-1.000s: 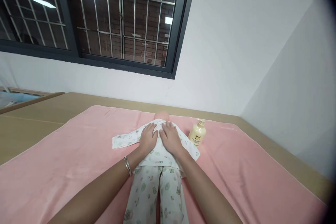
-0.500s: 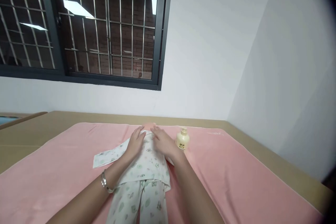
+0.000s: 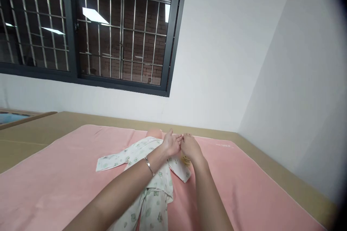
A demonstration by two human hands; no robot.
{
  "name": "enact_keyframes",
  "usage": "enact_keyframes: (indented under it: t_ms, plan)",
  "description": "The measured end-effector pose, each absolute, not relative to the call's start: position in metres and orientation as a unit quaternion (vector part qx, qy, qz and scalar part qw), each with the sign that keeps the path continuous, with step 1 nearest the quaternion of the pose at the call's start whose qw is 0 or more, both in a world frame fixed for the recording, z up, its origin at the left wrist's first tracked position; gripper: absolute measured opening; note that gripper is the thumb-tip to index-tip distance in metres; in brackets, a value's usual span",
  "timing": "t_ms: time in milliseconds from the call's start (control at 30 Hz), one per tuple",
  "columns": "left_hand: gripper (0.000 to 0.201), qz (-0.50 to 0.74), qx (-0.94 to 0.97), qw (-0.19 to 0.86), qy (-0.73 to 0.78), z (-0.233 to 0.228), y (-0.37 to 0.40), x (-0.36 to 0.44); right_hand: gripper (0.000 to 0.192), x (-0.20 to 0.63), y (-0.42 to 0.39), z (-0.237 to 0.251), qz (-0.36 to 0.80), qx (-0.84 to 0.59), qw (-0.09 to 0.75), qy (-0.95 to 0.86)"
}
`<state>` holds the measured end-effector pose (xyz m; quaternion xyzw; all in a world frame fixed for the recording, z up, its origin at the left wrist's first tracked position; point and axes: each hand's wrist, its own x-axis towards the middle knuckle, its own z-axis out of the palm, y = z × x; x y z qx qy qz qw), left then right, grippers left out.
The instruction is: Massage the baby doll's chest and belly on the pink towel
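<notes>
The left hand (image 3: 172, 145), which was resting over the doll's upper body half a second ago, is now lying open with its palm turned upward and its fingers pointing across towards the right hand (image 3: 191, 147). That right hand is also leaving the doll's chest and is now bending its fingers down over the top of the pale yellow bottle (image 3: 186, 160); whether they are gripping or merely touching it, I cannot tell, since the hand is hiding the bottle's neck. The fingertips of the two hands are almost meeting there. For the work in hand, this shift is apparently taking attention away from the clothed doll (image 3: 141, 151) and bringing it to the bottle, with contact on the chest pausing. The doll is lying on the pink blanket (image 3: 230, 184), its head towards the wall (image 3: 217, 61) and its patterned trousers (image 3: 151, 205) stretching back towards the person. One sleeve is spreading out to the left, while the other is reaching right, just below the bottle. The left forearm, wearing a silver bracelet (image 3: 149, 166), is passing over the shirt, and the blanket is covering much of the tan bench (image 3: 29, 140).
</notes>
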<state>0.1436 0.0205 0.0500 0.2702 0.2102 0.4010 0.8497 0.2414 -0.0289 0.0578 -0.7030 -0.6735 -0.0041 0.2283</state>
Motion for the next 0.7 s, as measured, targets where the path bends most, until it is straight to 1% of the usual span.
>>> enact_keyframes:
  t_ms: [67,200,267,333,400,500,600,700]
  plan:
    - [0.062,0.374,0.272,0.862,0.207,0.043,0.014,0.135,0.041,0.239,-0.031,0.058,-0.019,-0.714,0.223,-0.663]
    - [0.067,0.311,0.261,0.880,0.246,0.032,-0.003,0.097,0.038,0.239,-0.028,0.054,-0.041,-0.731,0.215,-0.647]
    - [0.067,0.293,0.269,0.879,0.262,0.032,-0.012,0.073,0.040,0.237,-0.025,0.051,-0.041,-0.730,0.216,-0.647]
    - [0.065,0.286,0.277,0.877,0.269,0.037,-0.021,0.051,0.047,0.227,-0.025,0.049,-0.025,-0.722,0.240,-0.649]
    - [0.062,0.293,0.275,0.875,0.270,0.049,-0.030,0.034,0.054,0.207,-0.029,0.047,0.004,-0.695,0.294,-0.656]
    - [0.055,0.314,0.266,0.881,0.233,0.071,-0.043,0.013,0.059,0.160,-0.049,0.047,0.054,-0.619,0.371,-0.690]
    - [0.049,0.344,0.270,0.879,0.190,0.091,-0.051,-0.007,0.061,0.106,-0.082,0.048,0.055,-0.569,0.379,-0.728]
    - [0.048,0.419,0.272,0.831,0.246,0.104,-0.058,-0.023,0.059,0.068,-0.119,0.050,0.051,-0.500,0.376,-0.779]
